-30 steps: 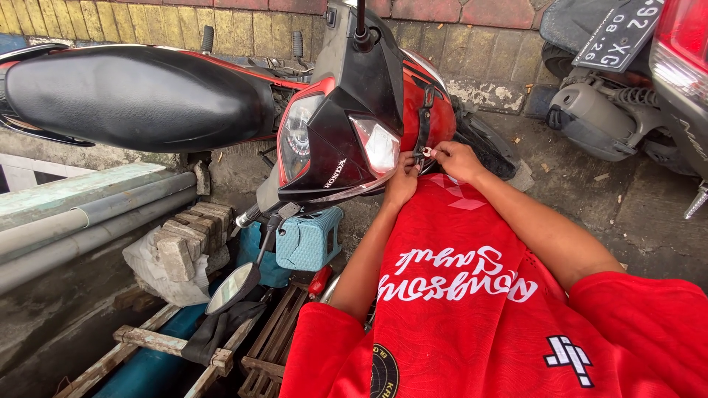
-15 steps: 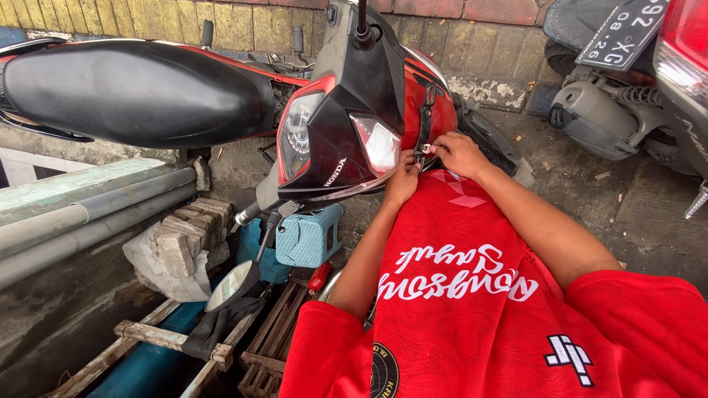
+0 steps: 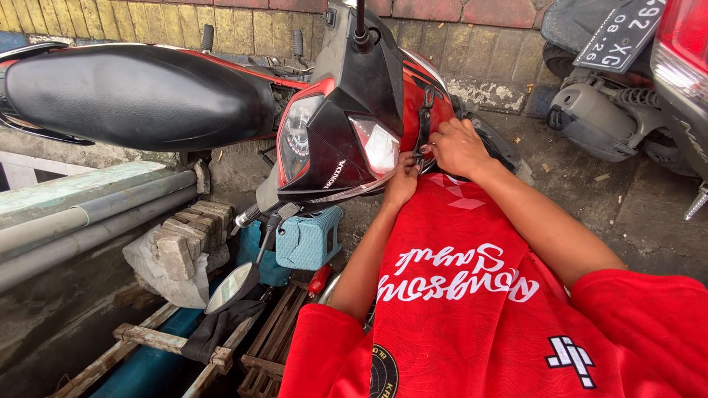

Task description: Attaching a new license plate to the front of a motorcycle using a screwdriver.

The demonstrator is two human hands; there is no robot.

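Note:
A red and black scooter (image 3: pixel 346 110) stands in front of me, with its headlight cowl (image 3: pixel 332 158) facing me. My left hand (image 3: pixel 402 183) grips the cowl's lower edge just right of the headlight lens (image 3: pixel 377 146). My right hand (image 3: pixel 459 146) is at the seam of the red side panel (image 3: pixel 417 110), fingertips pinched on a small metal piece (image 3: pixel 419 153) that is too small to identify. Both forearms reach out over my red shirt (image 3: pixel 472 295).
The scooter's black seat (image 3: pixel 140 92) runs to the left. Below it are a mirror (image 3: pixel 230 287), a teal box (image 3: pixel 310 237), stacked bricks (image 3: pixel 181 247), grey pipes (image 3: pixel 88 214) and wooden slats (image 3: pixel 273 346). Another motorbike (image 3: pixel 634 88) stands at the right. Behind is a brick wall (image 3: pixel 501 22).
Both hands stay at the cowl's right edge, and the right fingers have shifted only slightly at the seam. Nothing else has moved.

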